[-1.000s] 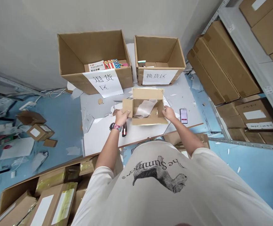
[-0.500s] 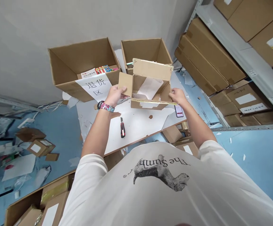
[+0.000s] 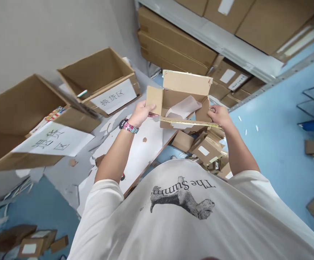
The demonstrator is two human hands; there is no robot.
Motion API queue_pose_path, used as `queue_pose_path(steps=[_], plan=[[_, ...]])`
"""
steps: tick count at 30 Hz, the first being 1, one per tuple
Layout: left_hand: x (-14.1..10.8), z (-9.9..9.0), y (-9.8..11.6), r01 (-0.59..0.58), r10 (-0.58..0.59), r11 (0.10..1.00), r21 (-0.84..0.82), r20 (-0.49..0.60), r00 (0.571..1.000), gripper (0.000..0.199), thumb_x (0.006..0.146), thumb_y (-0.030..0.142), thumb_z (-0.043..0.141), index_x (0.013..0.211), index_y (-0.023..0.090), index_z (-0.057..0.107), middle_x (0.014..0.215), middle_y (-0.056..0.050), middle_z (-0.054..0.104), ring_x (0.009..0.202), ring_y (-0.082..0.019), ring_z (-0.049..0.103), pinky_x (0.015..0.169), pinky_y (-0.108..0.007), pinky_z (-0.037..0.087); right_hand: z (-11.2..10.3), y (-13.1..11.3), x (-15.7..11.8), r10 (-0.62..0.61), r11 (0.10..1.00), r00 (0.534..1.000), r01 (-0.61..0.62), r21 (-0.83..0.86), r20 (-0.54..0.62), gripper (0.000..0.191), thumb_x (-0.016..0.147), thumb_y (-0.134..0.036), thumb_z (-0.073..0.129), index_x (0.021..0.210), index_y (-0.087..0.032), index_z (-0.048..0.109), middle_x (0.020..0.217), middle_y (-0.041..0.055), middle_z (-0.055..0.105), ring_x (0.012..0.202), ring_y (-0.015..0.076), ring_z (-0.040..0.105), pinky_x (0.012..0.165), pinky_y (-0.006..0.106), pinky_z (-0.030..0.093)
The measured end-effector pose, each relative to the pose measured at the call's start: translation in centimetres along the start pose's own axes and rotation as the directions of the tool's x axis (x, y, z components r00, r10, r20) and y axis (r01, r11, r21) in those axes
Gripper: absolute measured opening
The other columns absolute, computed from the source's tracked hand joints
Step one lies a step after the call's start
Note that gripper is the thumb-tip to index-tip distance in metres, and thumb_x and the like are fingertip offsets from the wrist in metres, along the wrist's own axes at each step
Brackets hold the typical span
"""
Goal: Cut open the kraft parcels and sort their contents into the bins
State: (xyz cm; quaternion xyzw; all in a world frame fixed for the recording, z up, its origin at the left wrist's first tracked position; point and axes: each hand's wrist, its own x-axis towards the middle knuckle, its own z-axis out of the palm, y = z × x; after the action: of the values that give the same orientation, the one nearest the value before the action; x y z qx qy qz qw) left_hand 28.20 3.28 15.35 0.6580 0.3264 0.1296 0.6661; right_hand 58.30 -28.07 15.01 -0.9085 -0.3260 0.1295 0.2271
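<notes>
Between my two hands is an open cardboard box (image 3: 184, 125), its flaps spread and a sheet of white paper (image 3: 183, 108) lying inside. My left hand (image 3: 141, 113) pinches the box's left flap, thumb on top. At the right end, my right hand (image 3: 218, 115) has its fingers closed on the box's edge. The box is held up past the right part of the white-covered table (image 3: 137, 144), partly above the floor and a heap of cartons. A bit of the utility knife (image 3: 123, 177) shows beside my left forearm; the rest is hidden.
Two large open cartons with handwritten paper signs stand on the left: one (image 3: 78, 124) holding colourful books, another (image 3: 99, 79) behind it. Opened small boxes (image 3: 204, 148) pile up beyond the table edge. A metal shelf (image 3: 213, 41) with long cartons runs along the back right.
My view and body have turned to the right, carrying the box along in both hands. The signed cartons now appear further left, and the phone is no longer seen.
</notes>
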Motion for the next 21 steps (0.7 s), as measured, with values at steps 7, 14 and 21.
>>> queue_pose_path(steps=[7, 14, 21], plan=[[7.9, 17.7, 1.0, 0.021, -0.026, 1.000, 0.023, 0.289, 0.957, 0.037, 0.103, 0.040, 0.085, 0.130, 0.017, 0.074, 0.106, -0.007, 0.085, 0.084, -0.019, 0.086, 0.080, -0.029, 0.073, -7.4, 13.5, -5.6, 0.305, 0.947, 0.934, -0.317, -0.041, -0.183, 0.033, 0.087, -0.038, 0.068, 0.105, -0.016, 0.083, 0.070, 0.0070, 0.072, 0.072, 0.0277, 0.066, 0.072, 0.036, 0.046], [11.6, 33.0, 0.5, 0.005, -0.089, 0.984, 0.177, 0.467, 0.880, 0.028, 0.107, 0.035, 0.080, 0.129, 0.018, 0.076, 0.107, -0.007, 0.085, 0.079, -0.019, 0.086, 0.079, -0.028, 0.070, -11.5, 22.0, -11.3, 0.522, 0.811, 0.802, -0.572, -0.122, -0.290, 0.027, 0.096, -0.040, 0.070, 0.106, -0.019, 0.082, 0.082, 0.0139, 0.078, 0.082, 0.0322, 0.068, 0.079, 0.040, 0.049], [12.2, 41.5, -0.7, -0.269, 0.070, 0.908, 0.322, 0.516, 0.854, 0.035, 0.110, 0.037, 0.074, 0.138, 0.017, 0.081, 0.131, -0.016, 0.088, 0.107, -0.026, 0.086, 0.106, -0.040, 0.066, -12.7, 26.0, -16.6, 0.521, 0.768, 0.672, -0.638, -0.054, -0.526, 0.043, 0.104, -0.043, 0.060, 0.131, -0.016, 0.080, 0.087, 0.0160, 0.079, 0.096, 0.0389, 0.073, 0.093, 0.047, 0.056]])
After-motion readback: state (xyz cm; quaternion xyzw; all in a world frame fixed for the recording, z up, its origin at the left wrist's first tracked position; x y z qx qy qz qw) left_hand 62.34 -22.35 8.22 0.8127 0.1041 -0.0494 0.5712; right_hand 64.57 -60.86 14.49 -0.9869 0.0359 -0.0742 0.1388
